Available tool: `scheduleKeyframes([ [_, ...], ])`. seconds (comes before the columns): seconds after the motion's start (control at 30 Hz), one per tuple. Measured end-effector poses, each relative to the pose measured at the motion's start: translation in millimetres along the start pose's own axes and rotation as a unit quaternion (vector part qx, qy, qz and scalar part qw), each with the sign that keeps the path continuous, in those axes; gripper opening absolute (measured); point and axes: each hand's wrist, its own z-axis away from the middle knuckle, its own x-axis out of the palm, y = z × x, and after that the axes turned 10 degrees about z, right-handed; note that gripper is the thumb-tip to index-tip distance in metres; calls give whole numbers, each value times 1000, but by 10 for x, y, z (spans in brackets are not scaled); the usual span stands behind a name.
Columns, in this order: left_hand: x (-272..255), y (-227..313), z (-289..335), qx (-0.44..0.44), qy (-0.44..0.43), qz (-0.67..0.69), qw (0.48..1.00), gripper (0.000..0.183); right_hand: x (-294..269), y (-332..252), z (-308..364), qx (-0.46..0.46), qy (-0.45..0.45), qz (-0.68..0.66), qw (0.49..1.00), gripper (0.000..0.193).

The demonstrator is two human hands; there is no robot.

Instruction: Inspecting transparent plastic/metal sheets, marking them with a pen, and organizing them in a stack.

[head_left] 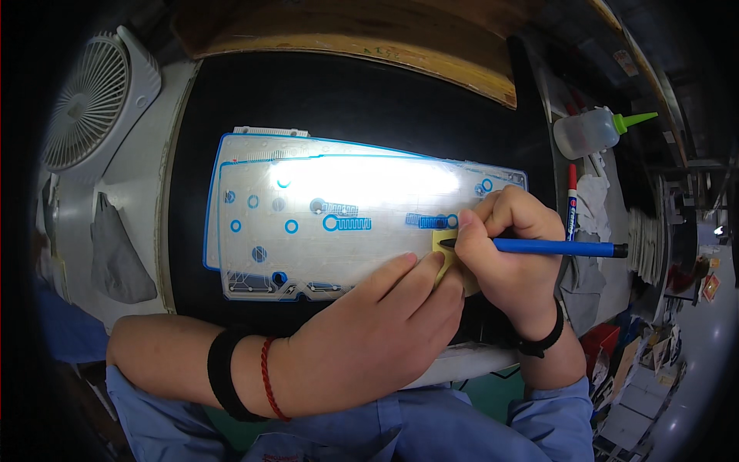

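My right hand [514, 250] is closed round a blue pen [550, 247] with black ends. The pen lies nearly level, and its dark tip touches or hovers just over a small yellow slip of paper [440, 239]. My left hand [369, 339] rests with fingers stretched out, the fingertips on the slip's left and lower part; its thumb is hidden. Under both hands lie stacked translucent sheets [308, 258] with blue edges, blue rings and comb-shaped printed patterns. Strong glare whitens the upper middle of the top sheet.
The sheets lie on a black mat [369, 92] backed by a wooden ledge [369, 55]. A white fan [88, 104] and grey cloth [119, 250] are at the left. On the right are a green-tipped squeeze bottle [586, 135], a red-capped marker [572, 196] and a paper stack [645, 246].
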Motion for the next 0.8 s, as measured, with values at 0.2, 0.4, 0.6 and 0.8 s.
scheduleKeyframes([
  [0.2, 10, -8, 3, 3, 4, -2, 1000, 34, 20, 37, 14, -8, 8, 22, 1000, 28],
  [0.4, 11, 2, 3, 3, 4, 1, 1000, 34, 25, 21, 21, 4, 9, 13, 1000, 28],
  [0.6, 10, 4, 11, 2, 1, -1, 1000, 33, 23, 21, 24, 8, 9, 15, 1000, 28],
  [0.8, 0, -6, 0, 3, -6, -6, 1000, 33, 33, 19, 17, 12, 12, 1, 1000, 28],
])
